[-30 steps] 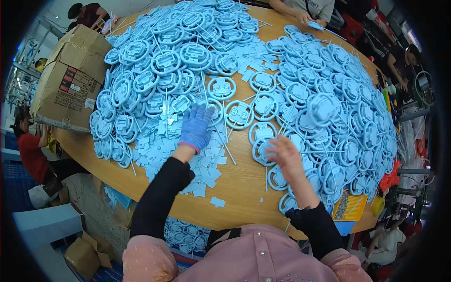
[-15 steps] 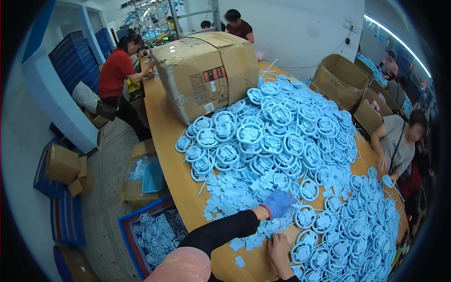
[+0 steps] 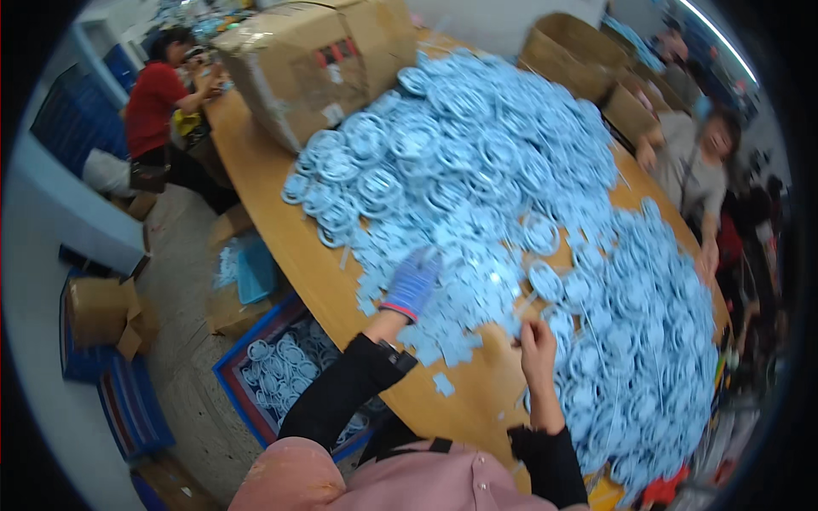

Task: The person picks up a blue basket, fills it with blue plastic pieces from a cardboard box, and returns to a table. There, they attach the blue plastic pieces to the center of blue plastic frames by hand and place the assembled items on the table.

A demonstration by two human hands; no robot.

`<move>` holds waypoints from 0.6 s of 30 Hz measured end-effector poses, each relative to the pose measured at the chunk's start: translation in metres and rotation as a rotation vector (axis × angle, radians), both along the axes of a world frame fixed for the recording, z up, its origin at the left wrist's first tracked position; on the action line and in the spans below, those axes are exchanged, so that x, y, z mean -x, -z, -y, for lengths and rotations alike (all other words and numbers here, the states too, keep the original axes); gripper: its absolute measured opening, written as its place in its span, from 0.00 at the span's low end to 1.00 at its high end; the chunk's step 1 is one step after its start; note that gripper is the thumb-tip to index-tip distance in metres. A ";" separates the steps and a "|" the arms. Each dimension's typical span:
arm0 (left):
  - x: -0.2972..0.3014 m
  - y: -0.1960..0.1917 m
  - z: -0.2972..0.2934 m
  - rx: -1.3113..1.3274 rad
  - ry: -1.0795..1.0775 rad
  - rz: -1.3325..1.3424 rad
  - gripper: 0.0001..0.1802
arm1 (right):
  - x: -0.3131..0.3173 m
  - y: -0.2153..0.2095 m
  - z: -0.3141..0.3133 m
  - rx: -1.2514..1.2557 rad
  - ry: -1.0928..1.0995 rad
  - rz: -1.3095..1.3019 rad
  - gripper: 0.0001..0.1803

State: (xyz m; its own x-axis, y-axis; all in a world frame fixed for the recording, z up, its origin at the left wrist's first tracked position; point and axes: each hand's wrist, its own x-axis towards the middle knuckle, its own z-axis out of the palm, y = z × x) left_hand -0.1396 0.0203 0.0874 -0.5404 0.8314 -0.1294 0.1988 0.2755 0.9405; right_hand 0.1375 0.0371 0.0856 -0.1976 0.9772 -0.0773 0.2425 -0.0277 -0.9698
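My left hand (image 3: 413,281), in a bluish-purple glove, rests over the small flat light-blue pieces (image 3: 460,294) spread on the table; its blurred fingers look stretched out. To its right, my bare right hand (image 3: 537,345) is raised near the table with thumb and fingers pinched together. What it holds, if anything, is blurred; a light-blue ring on a stick (image 3: 545,281) lies just beyond the fingertips. Behind the flat pieces rises a big heap of light-blue ring-shaped plastic parts (image 3: 477,145). Another heap of such parts (image 3: 635,341) lies right of my right hand.
A large taped carton (image 3: 315,72) stands on the wooden table (image 3: 294,268). Below the left edge is a blue crate (image 3: 230,375) of ring parts. A person in grey (image 3: 690,162) works across at right, another in red (image 3: 153,106) at far left. An open carton (image 3: 575,55) stands behind.
My view has shifted. My left hand has drawn back left over the flat pieces. My right hand has lifted off the table edge of the pieces and is now pinched.
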 end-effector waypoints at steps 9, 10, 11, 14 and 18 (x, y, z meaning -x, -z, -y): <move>-0.053 0.062 0.037 -0.114 -0.131 0.686 0.21 | 0.034 0.013 -0.029 -0.245 -0.066 0.202 0.07; -0.042 0.071 0.046 -0.127 -0.114 0.546 0.23 | 0.040 0.019 -0.030 -0.341 -0.079 0.191 0.08; -0.049 0.053 0.046 0.128 -0.032 0.670 0.22 | 0.026 0.020 -0.033 -0.203 -0.066 0.116 0.08; -0.087 0.073 0.041 0.169 0.049 0.231 0.32 | 0.013 0.003 -0.023 -0.503 0.029 0.190 0.07; -0.096 0.072 0.056 -0.142 -0.225 0.845 0.26 | 0.052 -0.040 0.016 -0.671 -0.128 0.296 0.09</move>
State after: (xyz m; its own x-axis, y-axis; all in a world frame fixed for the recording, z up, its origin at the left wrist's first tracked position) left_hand -0.0439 -0.0352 0.0150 -0.4635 0.7557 -0.4626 -0.6226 0.0938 0.7769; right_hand 0.0856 0.0212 0.1260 -0.3762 0.8041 0.4603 0.4580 0.5932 -0.6620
